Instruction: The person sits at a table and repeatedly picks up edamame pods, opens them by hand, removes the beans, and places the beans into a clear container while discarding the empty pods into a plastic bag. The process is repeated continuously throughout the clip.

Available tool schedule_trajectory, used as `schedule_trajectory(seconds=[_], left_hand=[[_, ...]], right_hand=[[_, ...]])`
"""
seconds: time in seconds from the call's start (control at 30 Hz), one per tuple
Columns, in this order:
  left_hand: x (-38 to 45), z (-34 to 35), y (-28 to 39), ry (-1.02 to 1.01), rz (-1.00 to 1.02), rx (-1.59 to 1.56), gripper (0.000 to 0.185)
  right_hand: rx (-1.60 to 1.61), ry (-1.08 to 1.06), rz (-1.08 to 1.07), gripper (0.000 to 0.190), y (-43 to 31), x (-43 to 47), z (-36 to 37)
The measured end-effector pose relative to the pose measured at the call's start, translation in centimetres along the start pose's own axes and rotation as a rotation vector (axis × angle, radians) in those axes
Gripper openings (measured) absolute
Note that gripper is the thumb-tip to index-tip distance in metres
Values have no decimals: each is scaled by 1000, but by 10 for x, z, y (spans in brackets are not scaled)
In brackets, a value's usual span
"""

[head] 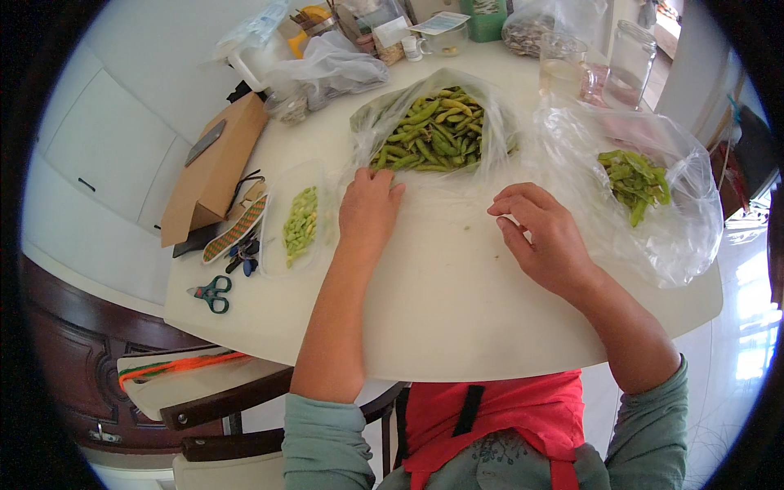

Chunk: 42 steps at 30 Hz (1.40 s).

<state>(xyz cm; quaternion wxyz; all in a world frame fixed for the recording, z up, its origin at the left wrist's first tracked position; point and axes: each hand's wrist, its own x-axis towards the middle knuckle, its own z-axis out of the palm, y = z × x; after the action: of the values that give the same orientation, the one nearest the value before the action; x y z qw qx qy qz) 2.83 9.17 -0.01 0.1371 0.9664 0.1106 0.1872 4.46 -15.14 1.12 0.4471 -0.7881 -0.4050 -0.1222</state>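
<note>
A clear plastic bag (499,147) lies with its mouth towards me, full of green soybean pods (438,131). My left hand (367,208) is at the bag's near left edge; its fingertips are partly hidden, so I cannot tell if they pinch the plastic. Right of it, over the table, my right hand (542,236) has bent fingers, thumb apart, and nothing visible between them. Shelled green beans (300,226) lie in a clear plastic container (269,245) to the left. Empty-looking green pods (636,184) rest on another clear plastic bag (686,245) at the right.
Green-handled scissors (214,294), keys (245,254) and a cardboard box (214,165) bearing a phone (206,143) are on the left. Along the back stand a glass jar (631,64), a glass cup (560,64) and a grey plastic bag (331,64). The table's rounded edge (490,375) is before me.
</note>
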Motion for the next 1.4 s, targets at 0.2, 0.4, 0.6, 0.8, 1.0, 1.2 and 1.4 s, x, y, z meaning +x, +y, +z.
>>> schedule_trajectory(seconds=[0.2, 0.4, 0.6, 0.8, 1.0, 1.2, 1.4], left_hand=[[-1, -8, -5, -62, -65, -339, 19], [-17, -16, 40, -354, -129, -1027, 14], [-31, -18, 62, -586, -152, -1281, 17], [-38, -18, 68, -470, -81, -1307, 20], [-39, -8, 65, -473, -155, -1459, 17], [-44, -8, 74, -385, -130, -1226, 11], [-44, -4, 69, -439, -14, -1188, 14]], right_hand=[[18, 9, -23, 12, 1, 0, -2], [225, 64, 162, 24, -10, 5, -6], [110, -20, 47, 14, 6, 1, -5], [758, -158, 591, 15, 5, 6, -7], [784, -235, 696, 16, -2, 7, -9], [652, -95, 494, 16, -6, 3, -3], [654, -118, 554, 14, -8, 7, -10]])
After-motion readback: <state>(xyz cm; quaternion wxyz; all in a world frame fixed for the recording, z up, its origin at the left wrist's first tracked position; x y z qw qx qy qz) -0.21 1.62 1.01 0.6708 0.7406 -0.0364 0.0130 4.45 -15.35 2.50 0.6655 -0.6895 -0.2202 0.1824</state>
